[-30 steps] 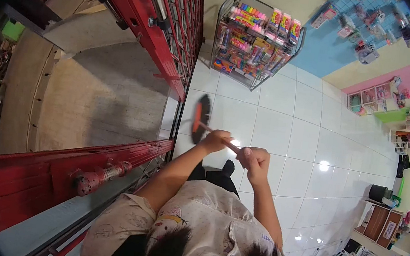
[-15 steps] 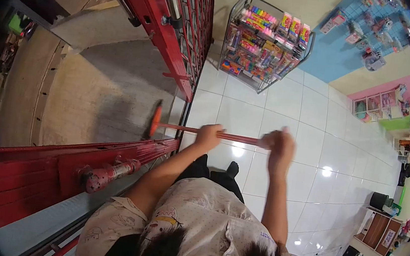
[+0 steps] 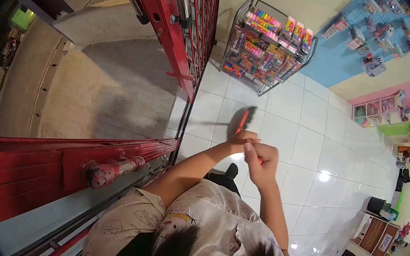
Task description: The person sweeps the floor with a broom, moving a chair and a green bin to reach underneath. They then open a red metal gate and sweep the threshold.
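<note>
A broom with an orange head (image 3: 242,120) and dark bristles stands over the white tiles in front of me. Its red handle is mostly hidden by my hands and foreshortened toward me. My left hand (image 3: 244,139) is closed round the handle just behind the head. Right beside it, my right hand (image 3: 262,161) is also closed on the handle, with a bit of red showing at the fingers. My foot (image 3: 231,170) in a dark sock or shoe is on the floor below my hands.
Red folding gate panels (image 3: 178,49) flank the doorway on my left, with a floor track (image 3: 186,113) between them. Concrete paving (image 3: 113,87) lies outside. A wire rack (image 3: 269,49) of colourful stationery stands ahead; goods hang on the wall grid (image 3: 368,25).
The broom head has come in from the concrete across the track onto the tiles, and the handle has swung to point away from me. My hands have drawn close together.
</note>
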Available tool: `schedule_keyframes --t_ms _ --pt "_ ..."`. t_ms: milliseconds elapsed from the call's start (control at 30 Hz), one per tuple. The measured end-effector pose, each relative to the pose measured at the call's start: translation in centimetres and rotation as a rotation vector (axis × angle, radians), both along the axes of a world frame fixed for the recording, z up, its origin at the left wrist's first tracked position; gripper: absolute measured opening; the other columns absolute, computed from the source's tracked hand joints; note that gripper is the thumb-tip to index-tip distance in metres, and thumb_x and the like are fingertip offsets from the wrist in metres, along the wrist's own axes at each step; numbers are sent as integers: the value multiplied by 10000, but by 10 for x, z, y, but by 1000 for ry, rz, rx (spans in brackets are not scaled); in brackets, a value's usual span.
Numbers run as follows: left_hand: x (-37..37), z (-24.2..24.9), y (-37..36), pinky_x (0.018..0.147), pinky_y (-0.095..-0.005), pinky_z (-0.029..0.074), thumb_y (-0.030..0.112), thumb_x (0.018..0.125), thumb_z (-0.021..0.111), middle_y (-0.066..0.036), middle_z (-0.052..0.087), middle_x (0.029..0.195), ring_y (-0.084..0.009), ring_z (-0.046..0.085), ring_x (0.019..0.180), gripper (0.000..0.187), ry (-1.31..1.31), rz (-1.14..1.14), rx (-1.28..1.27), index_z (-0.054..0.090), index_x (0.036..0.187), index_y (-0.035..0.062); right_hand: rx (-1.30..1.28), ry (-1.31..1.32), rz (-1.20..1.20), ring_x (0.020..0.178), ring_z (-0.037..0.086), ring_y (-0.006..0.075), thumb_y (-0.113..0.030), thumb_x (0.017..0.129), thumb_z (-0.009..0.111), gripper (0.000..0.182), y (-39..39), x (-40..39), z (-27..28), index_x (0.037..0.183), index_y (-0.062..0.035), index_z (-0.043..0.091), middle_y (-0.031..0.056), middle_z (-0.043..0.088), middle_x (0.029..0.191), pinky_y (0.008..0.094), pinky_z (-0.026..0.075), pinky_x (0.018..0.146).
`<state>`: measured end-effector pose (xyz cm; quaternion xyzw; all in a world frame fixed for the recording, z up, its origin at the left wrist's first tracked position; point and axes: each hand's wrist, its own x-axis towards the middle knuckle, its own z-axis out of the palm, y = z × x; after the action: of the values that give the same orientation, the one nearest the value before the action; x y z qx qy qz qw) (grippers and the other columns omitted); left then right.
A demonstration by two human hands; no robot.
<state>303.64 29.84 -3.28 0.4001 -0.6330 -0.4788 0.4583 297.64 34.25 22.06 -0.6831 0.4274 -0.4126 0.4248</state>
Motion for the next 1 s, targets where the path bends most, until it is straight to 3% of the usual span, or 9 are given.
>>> schedule_keyframes --t_ms 67,100,133,200,400,600,733,833,1000 --pt "33 -22 8 526 -373 369 302 843 581 -142 453 556 -268 468 527 394 -187 -99 110 428 595 36 177 -138 36 427 315 103 -120 870 550 396 2 -2 -24 517 -14 406 16 379 444 281 256 415" --pt "48 -22 21 525 -387 379 290 837 584 -147 464 557 -299 496 535 378 -387 43 -81 432 607 31 238 -209 46 430 325 97 -129 877 544 400 3 -3 -32 518 -10 412 10 396 449 278 262 416" --pt "62 -5 32 529 -414 388 276 833 581 -160 490 573 -339 531 569 346 -237 85 -8 456 612 42 300 -281 56 434 335 91 -138 884 537 406 3 -3 -39 519 -5 418 4 412 454 275 268 417" --pt "94 -18 43 558 -453 406 325 846 532 -182 547 637 -384 555 637 346 -520 128 117 504 636 52 378 -338 90 437 348 94 -156 896 518 427 6 -1 -60 506 -13 415 9 426 460 275 278 422" --pt "180 -64 71 629 -476 432 369 825 573 -164 574 656 -368 586 688 330 -877 287 203 551 679 74 448 -211 306 501 401 121 -193 908 495 439 17 42 -120 500 -39 446 36 447 488 286 326 484" --pt "185 -40 55 592 -489 422 273 796 609 -159 569 633 -378 575 656 258 -944 320 72 543 645 75 582 -381 -154 494 398 85 -249 914 520 422 13 34 -118 558 -24 491 10 490 529 270 304 460" --pt "108 28 33 578 -491 444 252 793 606 -173 580 638 -393 584 657 242 -604 323 98 554 656 60 283 -589 -190 453 383 117 -234 903 487 383 -17 -38 -60 575 -47 424 36 443 508 275 312 448" --pt "41 86 22 575 -445 437 188 799 595 -187 573 643 -392 572 651 223 -533 196 58 530 655 31 196 -591 -487 415 311 134 -261 916 430 395 -16 -59 32 573 -82 354 31 341 461 294 274 416" --pt "-15 124 14 524 -380 398 240 812 586 -171 480 553 -345 489 534 312 -193 -78 -91 457 619 31 20 -575 -428 388 249 113 -219 900 433 424 11 -65 87 534 -101 256 22 296 443 284 233 388"
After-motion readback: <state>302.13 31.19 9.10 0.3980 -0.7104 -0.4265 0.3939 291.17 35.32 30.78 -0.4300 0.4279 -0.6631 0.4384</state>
